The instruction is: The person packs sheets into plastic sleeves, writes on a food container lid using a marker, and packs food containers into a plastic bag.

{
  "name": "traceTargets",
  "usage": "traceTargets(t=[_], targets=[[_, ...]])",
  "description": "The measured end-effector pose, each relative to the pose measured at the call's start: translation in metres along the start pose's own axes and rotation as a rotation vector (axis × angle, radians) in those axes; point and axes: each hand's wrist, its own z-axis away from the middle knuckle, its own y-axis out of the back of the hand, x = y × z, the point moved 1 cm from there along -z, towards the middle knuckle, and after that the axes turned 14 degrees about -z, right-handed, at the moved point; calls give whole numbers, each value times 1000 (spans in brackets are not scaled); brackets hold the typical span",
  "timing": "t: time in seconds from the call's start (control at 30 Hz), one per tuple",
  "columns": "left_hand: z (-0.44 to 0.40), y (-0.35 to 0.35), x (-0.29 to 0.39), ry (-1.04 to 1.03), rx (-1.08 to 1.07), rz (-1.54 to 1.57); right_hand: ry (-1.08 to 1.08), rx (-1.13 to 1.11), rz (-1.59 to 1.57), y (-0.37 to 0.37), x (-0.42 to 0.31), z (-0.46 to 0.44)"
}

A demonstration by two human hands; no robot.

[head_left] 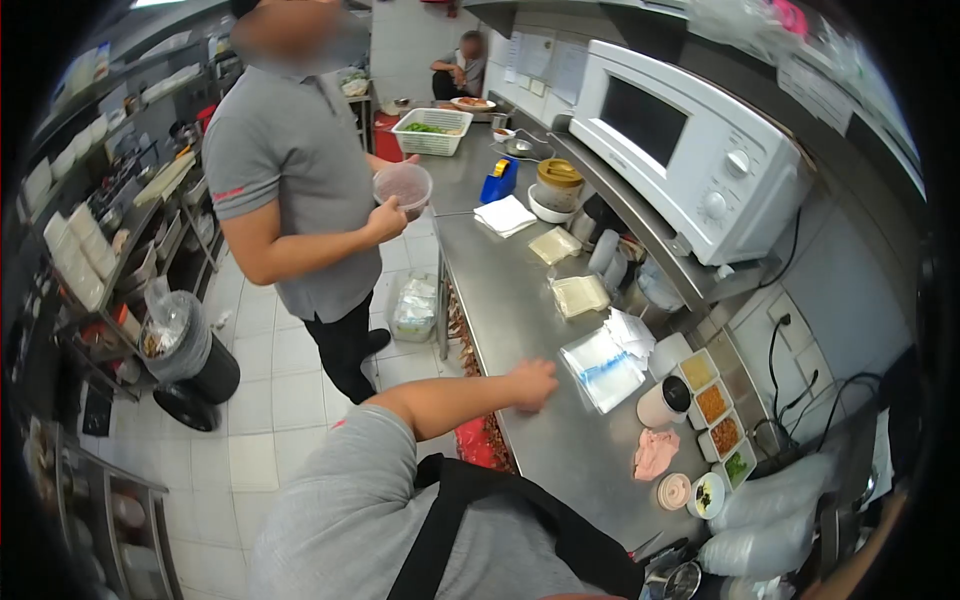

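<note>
My left hand point(533, 385) is over the front part of the steel counter point(490, 290), its fingers smeared by motion. Whether it touches the counter I cannot tell, and nothing shows in it. Nearest to it lies a stack of clear plastic bags with blue print point(603, 372). Beyond them stand a white tub with a dark top point(664, 401), a crumpled pink cloth point(655, 454), a small tub of pinkish paste point(674, 491) and a white bowl with dark and yellow bits point(706, 495). My right hand is out of sight; only what looks like a forearm shows at the lower right edge.
A co-worker point(290, 150) stands left of the counter, holding a round clear container point(403, 187). Several topping tubs point(712, 403) line the wall. A microwave point(690, 140) sits on a shelf. A vegetable basket point(432, 132) is farther back; a bin point(195, 345) stands left.
</note>
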Motion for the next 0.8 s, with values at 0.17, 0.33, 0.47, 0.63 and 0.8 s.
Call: traceTargets(t=[0.17,0.33,0.47,0.63,0.8], targets=[[19,105,105,-813,-204,259,197,26,-176,-51,56,-28],[52,155,230,-1292,-436,243,106,-46,-225,-8,18,46],[69,162,322,-1432,-400,-65,-92,-59,-334,30,-19,79],[125,176,377,-1701,-134,71,-229,-56,-549,12,-14,47],[138,166,390,-2095,427,130,-222,-55,-275,31,-19,67]])
